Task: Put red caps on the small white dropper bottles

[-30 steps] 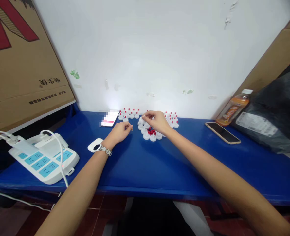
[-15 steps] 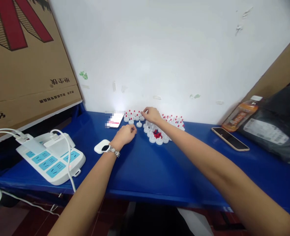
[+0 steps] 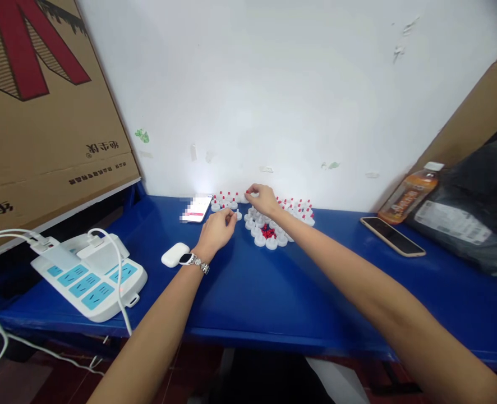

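head | above near side of blue table (image 3: 269, 297) | facing forward-down, white wall (image 3: 257, 84) ahead | close range

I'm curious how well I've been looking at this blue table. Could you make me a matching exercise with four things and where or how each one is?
Things:
1. Left hand
2. Small red bits
3. Power strip
4. Drink bottle

Places and states:
A. Orange, leaning beside a dark bag
B. Has a watch at its wrist
C. White and light blue, with plugs in it
D. Heaped among white pieces

Right pairs: 1-B, 2-D, 3-C, 4-A
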The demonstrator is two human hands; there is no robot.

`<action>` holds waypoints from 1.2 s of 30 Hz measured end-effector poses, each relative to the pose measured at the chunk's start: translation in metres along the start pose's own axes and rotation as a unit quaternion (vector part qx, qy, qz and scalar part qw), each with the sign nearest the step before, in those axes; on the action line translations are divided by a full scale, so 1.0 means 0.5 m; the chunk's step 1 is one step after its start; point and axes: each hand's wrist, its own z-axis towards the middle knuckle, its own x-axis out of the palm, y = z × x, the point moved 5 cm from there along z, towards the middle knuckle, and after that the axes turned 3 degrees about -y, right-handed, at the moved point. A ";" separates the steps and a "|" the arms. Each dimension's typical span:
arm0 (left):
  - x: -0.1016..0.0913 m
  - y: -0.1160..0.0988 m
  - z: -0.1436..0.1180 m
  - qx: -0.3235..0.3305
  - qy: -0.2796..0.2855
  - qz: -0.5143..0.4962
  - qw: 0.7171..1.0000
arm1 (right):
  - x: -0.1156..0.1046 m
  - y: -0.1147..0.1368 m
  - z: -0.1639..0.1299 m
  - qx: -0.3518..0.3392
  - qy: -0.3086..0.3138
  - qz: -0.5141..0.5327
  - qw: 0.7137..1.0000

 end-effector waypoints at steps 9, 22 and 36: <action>0.018 -0.113 -0.001 0.080 -0.017 -0.090 0.993 | -0.121 0.042 -0.156 -0.143 -0.028 0.134 0.980; 0.081 -0.170 0.021 0.149 0.048 -0.122 0.980 | -0.158 0.019 -0.211 -0.149 -0.029 0.070 0.986; 0.093 -0.125 0.031 0.171 0.056 -0.043 0.983 | -0.166 -0.049 -0.181 -0.036 -0.074 0.101 0.991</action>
